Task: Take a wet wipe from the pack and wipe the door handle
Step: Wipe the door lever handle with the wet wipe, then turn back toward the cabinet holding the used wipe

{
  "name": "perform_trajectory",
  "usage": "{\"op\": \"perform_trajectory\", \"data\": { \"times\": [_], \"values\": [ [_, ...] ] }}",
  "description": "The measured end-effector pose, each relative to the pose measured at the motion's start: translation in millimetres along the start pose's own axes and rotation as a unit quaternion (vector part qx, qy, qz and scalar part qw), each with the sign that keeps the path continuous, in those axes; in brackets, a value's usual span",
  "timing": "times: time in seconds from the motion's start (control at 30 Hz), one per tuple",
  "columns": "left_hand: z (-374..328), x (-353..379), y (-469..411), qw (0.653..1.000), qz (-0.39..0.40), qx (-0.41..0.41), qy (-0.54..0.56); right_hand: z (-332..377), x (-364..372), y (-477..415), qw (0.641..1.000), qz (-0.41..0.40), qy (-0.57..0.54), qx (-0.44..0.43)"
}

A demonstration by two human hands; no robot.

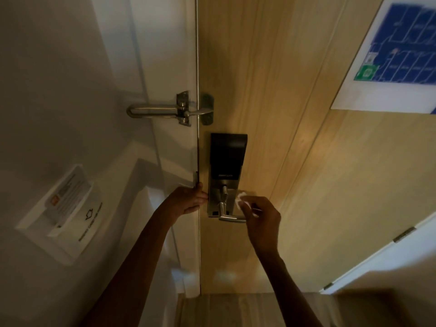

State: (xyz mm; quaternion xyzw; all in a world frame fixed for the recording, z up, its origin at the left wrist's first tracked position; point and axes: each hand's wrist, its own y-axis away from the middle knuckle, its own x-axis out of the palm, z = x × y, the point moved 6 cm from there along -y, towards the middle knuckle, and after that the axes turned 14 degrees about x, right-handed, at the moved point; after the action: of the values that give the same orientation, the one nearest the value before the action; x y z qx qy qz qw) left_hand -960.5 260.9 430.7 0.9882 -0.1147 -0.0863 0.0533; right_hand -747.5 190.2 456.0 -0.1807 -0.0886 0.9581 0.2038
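Observation:
A silver lever door handle [230, 217] juts from a metal plate under a black smart lock [227, 156] on a light wooden door [295, 161]. My right hand [262, 219] pinches a crumpled white wet wipe [241, 200] against the plate's right side, just above the lever's free end. My left hand [188, 200] rests on the door's edge to the left of the plate, fingers curled around that edge. The pack of wipes is not in view.
A metal swing-bar latch [169, 111] bridges the white frame and the door above the lock. A white card holder [63, 213] is mounted on the left wall. A blue floor-plan sign [396, 50] hangs upper right. A white hinged door [389, 251] stands lower right.

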Motion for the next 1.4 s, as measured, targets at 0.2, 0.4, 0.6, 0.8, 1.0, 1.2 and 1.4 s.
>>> {"op": "perform_trajectory", "data": {
  "times": [0.2,0.4,0.6,0.8,1.0,1.2,1.4],
  "values": [
    [8.4,-0.6,-3.2,1.000,-0.004,-0.012,0.006,2.7,32.3,-11.7,0.992,0.015,0.098,-0.082],
    [13.4,1.8,-4.6,1.000,-0.006,-0.008,0.014,-14.5,46.2,-12.1,0.970,0.043,0.231,-0.064],
    [18.5,7.2,6.2,0.999,-0.009,-0.002,0.037,-30.1,-5.7,-31.7,0.984,-0.026,0.177,0.024],
    [56.4,31.0,29.0,0.999,-0.009,-0.049,0.005,-54.5,-70.8,-41.6,0.982,-0.093,0.156,0.058],
    [99.6,133.1,48.1,0.989,0.072,-0.121,-0.050,-96.0,-145.6,-23.7,0.976,-0.145,0.121,0.108],
    [53.5,260.2,24.7,0.983,0.143,-0.033,-0.112,-138.0,-237.3,8.4,0.955,-0.209,0.100,0.183],
    [-8.4,397.9,16.9,0.951,0.224,0.102,-0.186,-182.2,-350.3,41.7,0.931,-0.261,0.113,0.229]
  ]
}}
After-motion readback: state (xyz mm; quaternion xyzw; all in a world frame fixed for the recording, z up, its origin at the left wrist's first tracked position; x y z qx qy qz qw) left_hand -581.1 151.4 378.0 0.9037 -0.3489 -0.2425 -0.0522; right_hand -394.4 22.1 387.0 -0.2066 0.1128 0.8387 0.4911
